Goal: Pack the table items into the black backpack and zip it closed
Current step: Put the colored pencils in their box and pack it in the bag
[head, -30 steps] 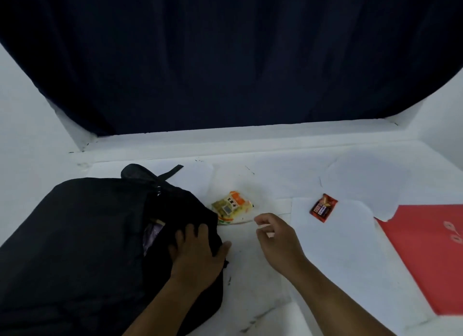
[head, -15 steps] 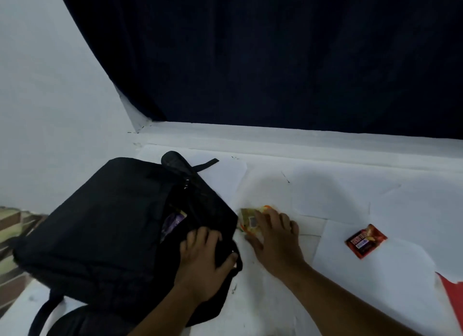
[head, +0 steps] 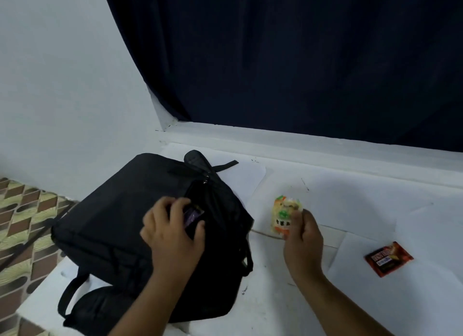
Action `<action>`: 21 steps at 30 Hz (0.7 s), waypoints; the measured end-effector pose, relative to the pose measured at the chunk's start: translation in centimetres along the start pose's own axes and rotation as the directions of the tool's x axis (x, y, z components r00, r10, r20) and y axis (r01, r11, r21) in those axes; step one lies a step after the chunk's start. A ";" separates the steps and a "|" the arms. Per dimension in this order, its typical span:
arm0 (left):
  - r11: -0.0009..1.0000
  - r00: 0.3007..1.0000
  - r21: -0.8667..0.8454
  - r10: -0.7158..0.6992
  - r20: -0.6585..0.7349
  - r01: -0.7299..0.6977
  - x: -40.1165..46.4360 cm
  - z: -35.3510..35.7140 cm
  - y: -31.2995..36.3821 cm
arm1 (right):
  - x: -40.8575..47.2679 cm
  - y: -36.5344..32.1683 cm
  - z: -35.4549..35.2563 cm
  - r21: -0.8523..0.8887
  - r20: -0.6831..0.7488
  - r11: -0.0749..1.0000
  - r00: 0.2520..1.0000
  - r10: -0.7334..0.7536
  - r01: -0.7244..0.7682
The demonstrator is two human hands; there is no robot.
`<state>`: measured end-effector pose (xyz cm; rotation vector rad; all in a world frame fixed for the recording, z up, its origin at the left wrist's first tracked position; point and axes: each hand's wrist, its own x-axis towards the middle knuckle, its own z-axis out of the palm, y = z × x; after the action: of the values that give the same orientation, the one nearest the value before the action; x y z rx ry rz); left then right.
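Observation:
The black backpack (head: 112,218) lies on the white table at the left, its top zipper open. My left hand (head: 172,233) grips the near edge of the opening, where a purple packet (head: 191,215) shows inside. My right hand (head: 302,240) holds a yellow snack packet (head: 284,214) upright, lifted just above the table to the right of the bag. A red-brown snack packet (head: 388,259) lies flat on the table further right.
White paper sheets (head: 375,205) cover the table. A dark curtain (head: 288,60) hangs behind a white ledge. The table's left edge drops to a patterned floor (head: 22,223). The backpack's straps (head: 75,290) hang at the front left.
My right hand closed on the yellow packet and lifted it off the table. My left hand shifted up to the bag's opening. The view swung left.

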<state>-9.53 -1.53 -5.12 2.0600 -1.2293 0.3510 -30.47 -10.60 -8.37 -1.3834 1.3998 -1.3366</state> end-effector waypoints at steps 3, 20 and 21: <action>0.994 0.985 0.045 -0.109 0.131 0.104 3.4 -1.7 -2.6 | -1.0 -4.9 2.5 0.309 0.159 0.941 0.983 0.095 -0.141; 0.965 0.981 -0.261 0.086 0.176 -0.038 9.4 -7.8 -5.8 | -4.5 -8.4 17.9 -0.023 0.345 0.932 0.872 0.346 -0.361; 0.964 0.979 -0.264 0.091 0.184 -0.040 9.4 -7.7 -5.9 | -4.6 -8.1 18.0 -0.161 0.347 0.960 0.898 0.271 -0.228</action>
<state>1.21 -0.64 3.08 1.8633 -1.3840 0.0142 -10.80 -8.14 -4.47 -1.3874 1.3580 -0.7909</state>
